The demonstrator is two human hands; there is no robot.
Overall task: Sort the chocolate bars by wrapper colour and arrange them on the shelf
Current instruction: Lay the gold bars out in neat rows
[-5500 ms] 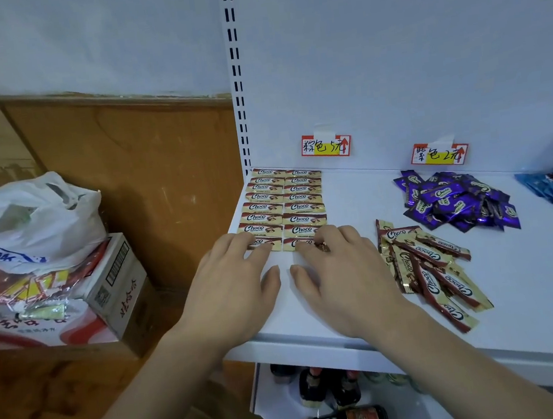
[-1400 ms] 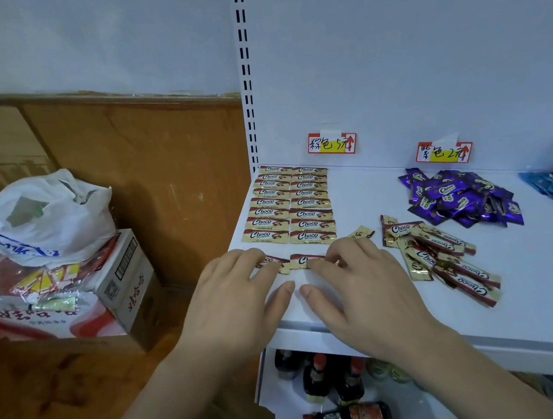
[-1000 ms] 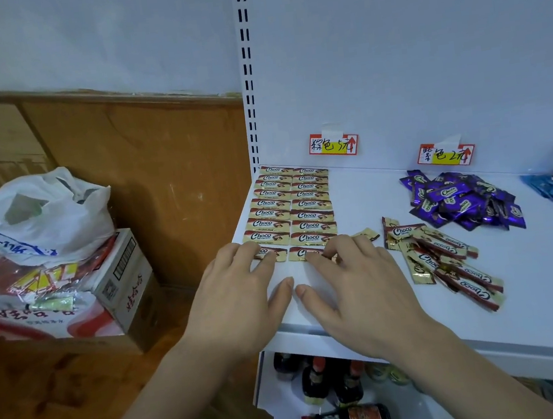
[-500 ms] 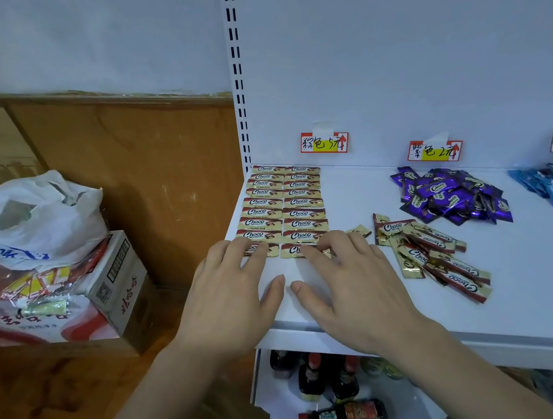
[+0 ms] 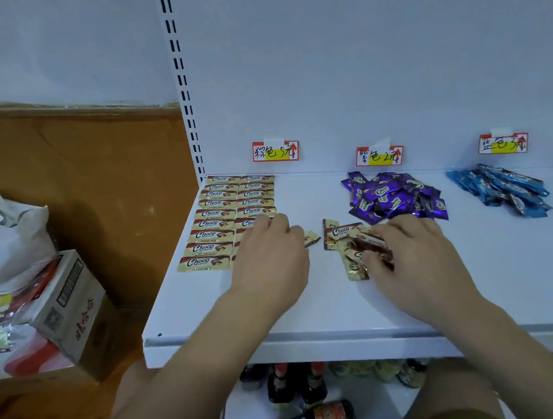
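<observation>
- We see the right hand (image 5: pixel 414 255) lying palm-down on the loose heap of gold-and-brown foil chocolate bars (image 5: pixel 349 242) near the middle of the white metal shelf (image 5: pixel 314 311), its fingers curled onto the topmost wrappers; whether it has pinched one free, we cannot tell.
- The heap sits under and just left of that hand, its bars fanned at odd angles, most with long axes running from the back panel toward the front edge.
- The left hand (image 5: pixel 270 255) rests flat, fingers relaxed, on the near right end of the two tidy columns of gold-and-brown bars (image 5: pixel 224 215) in the shelf's left back corner; those bars lie crosswise, parallel to the front edge.
- We judge the right hand nearer the unsorted heap, so each bar must turn crosswise and travel left toward the columns.
- One stray gold bar (image 5: pixel 312 238) lies between the hands, in that path.
- Behind the heap, touching its back edge, stands the purple-wrapped pile (image 5: pixel 394 199); the blue-wrapped pile (image 5: pixel 504 190) lies well apart to the right.
- Handwritten price tags (image 5: pixel 275 150) line the back panel.
</observation>
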